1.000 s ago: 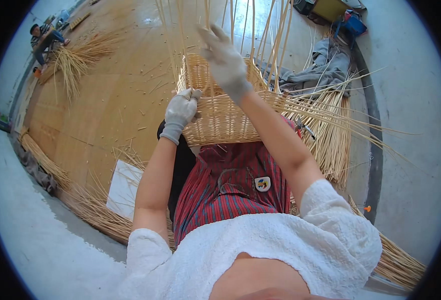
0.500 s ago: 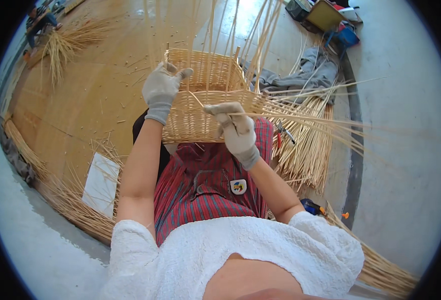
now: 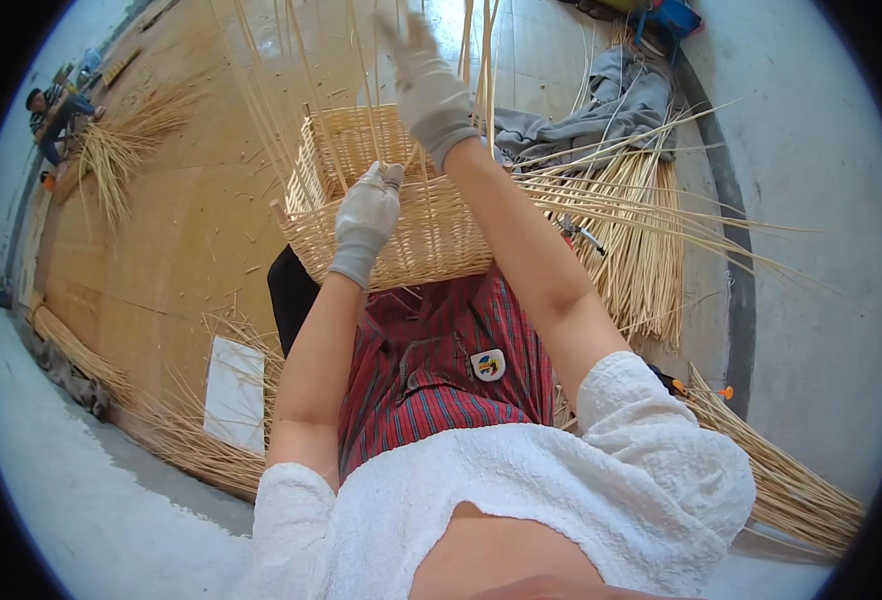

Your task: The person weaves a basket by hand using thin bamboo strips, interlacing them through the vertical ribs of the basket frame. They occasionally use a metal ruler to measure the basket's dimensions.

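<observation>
A half-woven wicker basket [image 3: 431, 225] of pale willow rests on my lap, with long upright stakes [image 3: 296, 110] rising from its walls. My left hand [image 3: 369, 212], in a grey-white work glove, pinches the near wall's upper edge beside a stake, its fingertips partly hidden. Above the basket's right side my gloved right hand [image 3: 433, 95] is raised among the stakes. Its fingers are smeared by motion, so whether they hold a rod cannot be seen. Long loose rods [image 3: 651, 222] stick out rightward from the basket's right end.
A red striped apron [image 3: 441, 370] covers my lap. To the right lie a bundle of willow rods [image 3: 651, 270], a grey cloth [image 3: 611, 115] and a tool [image 3: 586, 235]. At left are more rods [image 3: 181, 430] and a white board [image 3: 235, 393]. Far left, another person [image 3: 56, 120] sits near rods.
My right hand has swung up and away from the near wall, where it held a thin rod. My left hand has shifted from the far left corner to the near edge. The basket has turned slightly.
</observation>
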Demonstrator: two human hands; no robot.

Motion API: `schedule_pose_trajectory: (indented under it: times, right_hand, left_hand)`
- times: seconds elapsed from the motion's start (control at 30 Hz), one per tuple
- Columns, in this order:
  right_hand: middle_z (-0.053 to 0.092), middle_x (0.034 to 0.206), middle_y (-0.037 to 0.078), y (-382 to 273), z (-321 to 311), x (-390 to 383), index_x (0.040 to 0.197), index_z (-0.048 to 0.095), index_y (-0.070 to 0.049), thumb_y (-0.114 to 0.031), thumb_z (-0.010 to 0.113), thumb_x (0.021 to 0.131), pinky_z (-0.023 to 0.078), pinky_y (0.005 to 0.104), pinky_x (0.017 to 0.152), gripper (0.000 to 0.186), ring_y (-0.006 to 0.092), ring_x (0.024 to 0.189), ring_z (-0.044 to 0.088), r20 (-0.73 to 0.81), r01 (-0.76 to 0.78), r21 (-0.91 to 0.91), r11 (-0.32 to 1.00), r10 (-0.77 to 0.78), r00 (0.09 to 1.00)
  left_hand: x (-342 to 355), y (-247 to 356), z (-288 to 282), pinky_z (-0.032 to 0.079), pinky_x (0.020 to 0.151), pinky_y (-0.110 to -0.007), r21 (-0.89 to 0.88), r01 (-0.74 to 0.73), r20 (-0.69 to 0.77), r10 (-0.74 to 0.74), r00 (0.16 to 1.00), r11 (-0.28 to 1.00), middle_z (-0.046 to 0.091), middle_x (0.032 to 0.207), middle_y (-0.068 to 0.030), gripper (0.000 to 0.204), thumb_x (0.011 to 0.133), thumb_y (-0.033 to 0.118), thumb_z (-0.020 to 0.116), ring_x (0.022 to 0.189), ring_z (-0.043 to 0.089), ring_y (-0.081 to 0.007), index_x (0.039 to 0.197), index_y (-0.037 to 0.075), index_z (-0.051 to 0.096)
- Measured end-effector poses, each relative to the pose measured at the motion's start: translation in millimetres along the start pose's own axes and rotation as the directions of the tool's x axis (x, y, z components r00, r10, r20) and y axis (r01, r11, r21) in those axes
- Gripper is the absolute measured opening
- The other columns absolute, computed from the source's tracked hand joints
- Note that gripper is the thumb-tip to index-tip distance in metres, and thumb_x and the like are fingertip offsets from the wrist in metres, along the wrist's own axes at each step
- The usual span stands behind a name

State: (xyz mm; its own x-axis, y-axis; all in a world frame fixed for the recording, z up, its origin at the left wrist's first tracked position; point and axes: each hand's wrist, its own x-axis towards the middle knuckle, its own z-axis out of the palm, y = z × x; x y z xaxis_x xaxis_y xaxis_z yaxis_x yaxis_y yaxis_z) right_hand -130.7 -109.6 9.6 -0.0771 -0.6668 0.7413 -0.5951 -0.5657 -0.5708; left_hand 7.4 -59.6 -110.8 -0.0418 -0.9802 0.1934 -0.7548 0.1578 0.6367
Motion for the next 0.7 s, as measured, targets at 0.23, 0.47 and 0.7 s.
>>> schedule_pose_trajectory:
  times: [0.23, 0.47, 0.7]
  right_hand:
    - [0.070, 0.098, 0.012, 53, -144, -139, 0.121, 0.054, -0.003, -0.003, 0.057, 0.100, 0.059, 0.0273, 0.052, 0.021, 0.0242, 0.088, 0.075, -0.027, -0.529, 0.618, 0.581, 0.689, 0.724]
    - [0.074, 0.101, 0.012, 34, -153, -100, 0.115, 0.059, -0.005, -0.011, 0.066, 0.098, 0.057, 0.0287, 0.062, 0.020, 0.0181, 0.088, 0.074, -0.116, -0.384, -0.035, 0.922, 0.378, 0.918]
    - [0.070, 0.092, 0.011, 98, -130, -37, 0.128, 0.053, -0.004, -0.012, 0.054, 0.103, 0.055, 0.0327, 0.069, 0.026, 0.0149, 0.078, 0.065, -0.298, -0.320, 0.524, 0.789, 0.521, 0.800]
  left_hand:
    - [-6, 12, -23, 0.052, 0.071, -0.034, -0.307, 0.066, -0.011, -0.073, 0.997, 0.949, 0.064, 0.080, -0.0068, 0.027, 0.099, 0.026, 0.067, 0.070, 0.058, -0.0189, 0.117, 0.006, 0.063]
    - [5, 80, 31, 0.048, 0.045, -0.034, -0.515, 0.253, 0.312, -0.096, 0.945, 0.819, 0.067, 0.082, -0.0094, 0.028, 0.105, 0.031, 0.056, 0.049, 0.061, -0.0184, 0.121, 0.008, 0.057]
    - [10, 97, 20, 0.052, 0.060, -0.035, -0.388, 0.287, 0.333, -0.157, 0.930, 0.876, 0.067, 0.076, -0.0107, 0.032, 0.099, 0.036, 0.066, 0.072, 0.071, -0.0201, 0.096, 0.005, 0.061]
